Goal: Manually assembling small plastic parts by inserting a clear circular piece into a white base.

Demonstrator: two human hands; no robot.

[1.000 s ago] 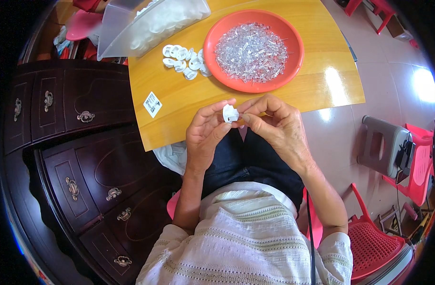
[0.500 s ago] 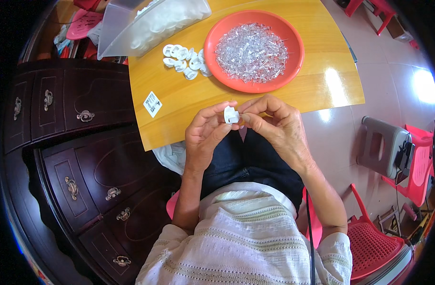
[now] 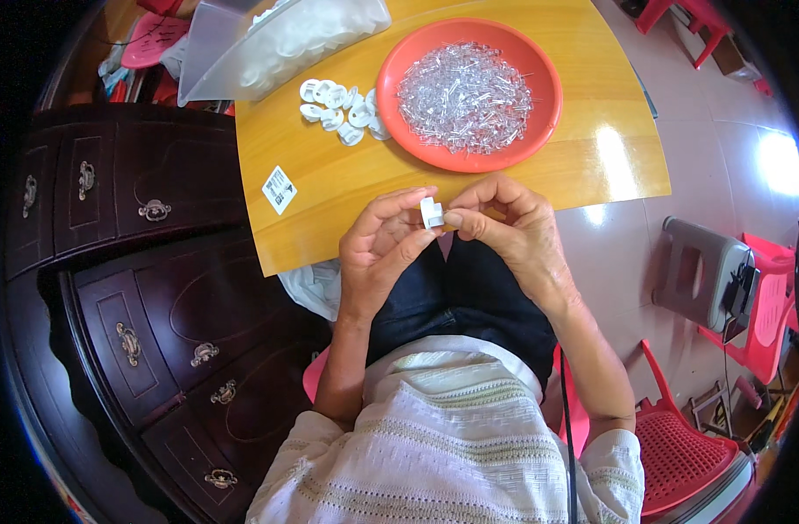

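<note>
Just over the near edge of the table, my left hand grips a small white plastic piece between thumb and fingertips. It has a round disc side and a blocky part facing right. My right hand meets it from the right, thumb and forefinger pinched at the blocky side. Whatever lies in that pinch is hidden or too small to name. Beyond both hands stands a round red-orange dish heaped with small clear pieces that have thin stems.
Several similar white pieces lie left of the dish on the yellow wooden table. A translucent bin of white parts is at the back left. Nearby are a printed label, dark drawers, a grey stool and a red chair.
The white piece has shifted slightly right and turned in my left fingers. My right fingertips are now closer against it; the thin stem seen between them earlier no longer shows.
</note>
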